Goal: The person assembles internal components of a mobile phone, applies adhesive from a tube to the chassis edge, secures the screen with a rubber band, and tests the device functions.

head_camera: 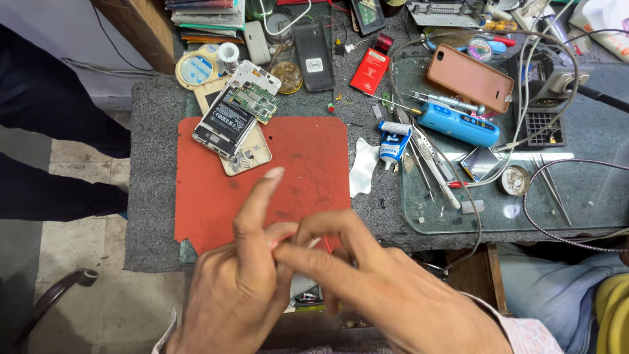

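My left hand (239, 288) and my right hand (367, 282) meet low over the near edge of the red mat (308, 157). Together they pinch a small thin metal piece (313, 243) between fingertips; my left index finger sticks up. Under the hands a small pale object (303, 286) shows partly, mostly hidden. An opened phone (234, 111) with its circuit board exposed lies at the mat's far left corner, on top of a gold back cover (250, 157).
A glue tube (393, 141), a blue tool (458, 124), tweezers (550, 187), an orange-cased phone (468, 77) and cables lie on the glass plate (590, 196) at right. Another person's dark legs (39, 131) stand at left. A person in jeans (557, 288) sits at right.
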